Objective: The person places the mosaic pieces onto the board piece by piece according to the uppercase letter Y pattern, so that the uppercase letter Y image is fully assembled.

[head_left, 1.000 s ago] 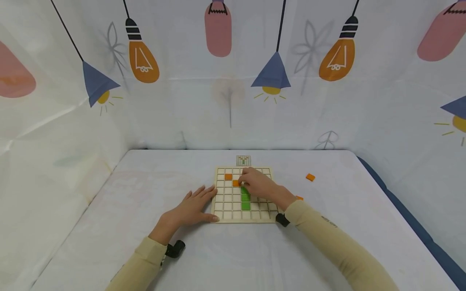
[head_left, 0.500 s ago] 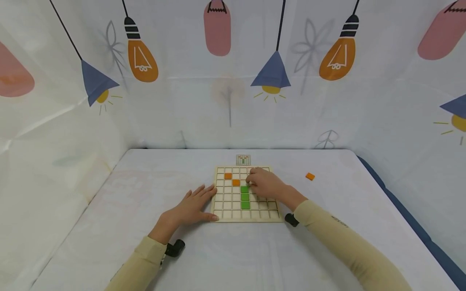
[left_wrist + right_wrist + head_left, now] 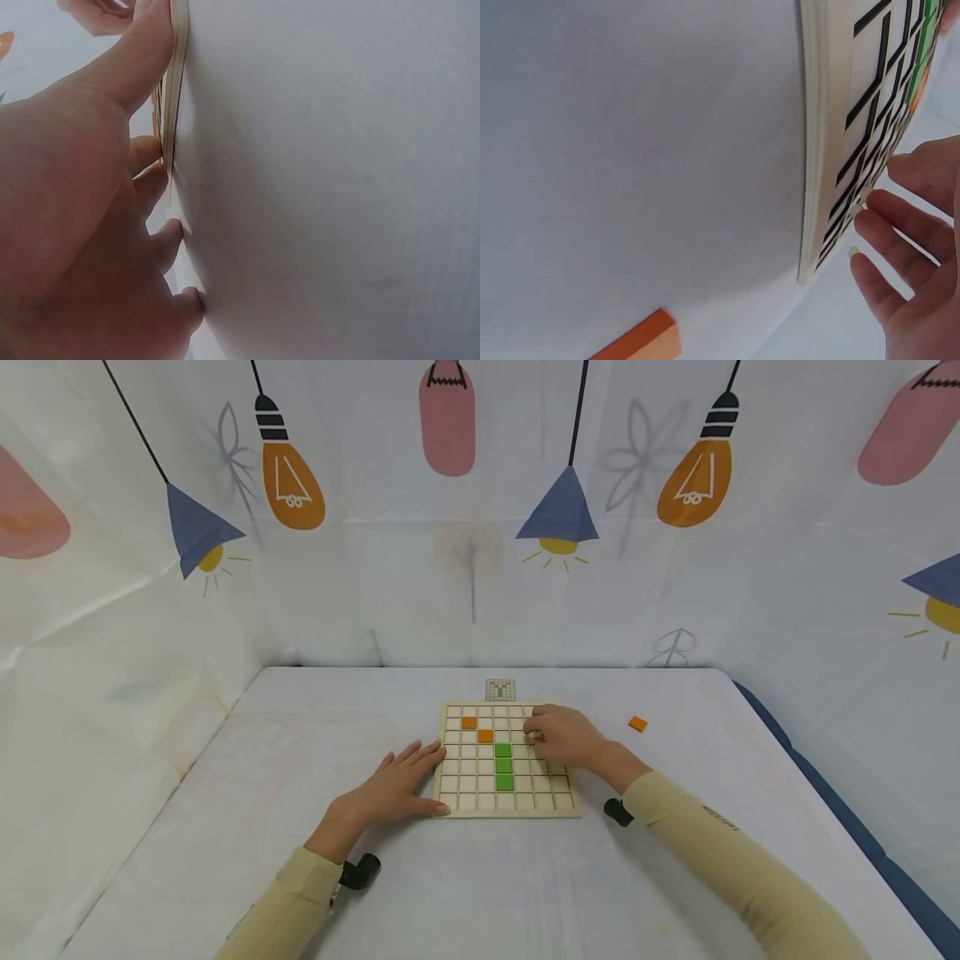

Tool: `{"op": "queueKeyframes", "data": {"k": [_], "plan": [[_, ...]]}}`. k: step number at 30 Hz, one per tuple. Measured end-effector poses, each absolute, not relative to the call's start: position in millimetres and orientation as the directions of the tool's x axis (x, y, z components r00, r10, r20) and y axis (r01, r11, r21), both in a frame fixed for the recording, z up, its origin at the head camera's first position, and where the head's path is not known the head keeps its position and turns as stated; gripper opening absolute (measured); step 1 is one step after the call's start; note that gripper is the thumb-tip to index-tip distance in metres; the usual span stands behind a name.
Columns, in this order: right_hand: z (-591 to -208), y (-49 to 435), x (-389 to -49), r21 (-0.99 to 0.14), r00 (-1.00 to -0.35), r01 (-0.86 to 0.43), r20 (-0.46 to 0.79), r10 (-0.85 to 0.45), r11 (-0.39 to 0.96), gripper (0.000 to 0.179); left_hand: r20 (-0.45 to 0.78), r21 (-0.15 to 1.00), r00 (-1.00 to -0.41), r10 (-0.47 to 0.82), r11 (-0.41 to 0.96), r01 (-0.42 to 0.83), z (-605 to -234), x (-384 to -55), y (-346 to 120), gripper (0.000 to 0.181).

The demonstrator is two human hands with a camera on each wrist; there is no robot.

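Observation:
A pale wooden grid board (image 3: 467,810) lies on the white table. On it sit three green tiles (image 3: 504,766) in a column. Two orange tiles, an upper-left one (image 3: 468,723) and a lower one (image 3: 485,737), run diagonally toward that column. My left hand (image 3: 397,787) is spread flat with its fingertips and thumb touching the board's left edge. Over the board's upper right is my right hand (image 3: 566,737), fingers loosely bent; in the right wrist view nothing shows between the fingertips (image 3: 875,202). The hand covers some squares there.
A small pattern card (image 3: 500,690) lies just behind the board. One orange tile (image 3: 637,724) rests on the table to the right; an orange tile (image 3: 641,341) also appears in the right wrist view. A printed cloth wall (image 3: 480,568) stands behind the table.
My right hand has drawn back rightward from the green column, uncovering its top tile and the lower orange tile. The forearm now hides an orange tile on the table. My left hand stays put.

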State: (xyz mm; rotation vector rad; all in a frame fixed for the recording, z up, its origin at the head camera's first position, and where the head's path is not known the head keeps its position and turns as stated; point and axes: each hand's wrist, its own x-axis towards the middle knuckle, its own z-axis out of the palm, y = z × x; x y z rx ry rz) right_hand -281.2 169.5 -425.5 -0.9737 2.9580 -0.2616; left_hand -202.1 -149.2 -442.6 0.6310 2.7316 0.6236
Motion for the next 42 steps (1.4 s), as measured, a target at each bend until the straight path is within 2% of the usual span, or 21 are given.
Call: {"op": "queueKeyframes", "data": {"k": [5, 12, 18, 34, 42], "plan": [[-426.9, 180.0, -281.9, -0.135, -0.805, -0.591, 0.036, -0.592, 0.796, 0.023, -0.167, 0.457, -0.869, 0.466, 0.817, 0.35, -441.4, -201.0, -149.1, 0.095], [-427.9, 195.4, -280.1, -0.181, -0.822, -0.566, 0.041, -0.569, 0.804, 0.021, -0.165, 0.466, -0.865, 0.474, 0.81, 0.355, -435.3, -200.5, -148.6, 0.094], [-429.0, 206.3, -278.4, -0.163, -0.813, -0.58, 0.049, -0.58, 0.798, 0.02, -0.163, 0.459, -0.865, 0.474, 0.813, 0.358, -436.6, -201.8, -149.3, 0.095], [-429.5, 234.3, -257.4, -0.17, -0.865, -0.499, 0.042, -0.499, 0.85, 0.02, -0.163, 0.446, -0.866, 0.472, 0.819, 0.362, -441.3, -202.8, -148.8, 0.094], [-429.9, 245.9, -248.3, -0.169, -0.868, -0.496, 0.06, -0.493, 0.852, 0.018, -0.168, 0.445, -0.867, 0.469, 0.821, 0.358, -439.5, -201.2, -149.2, 0.095]]}}
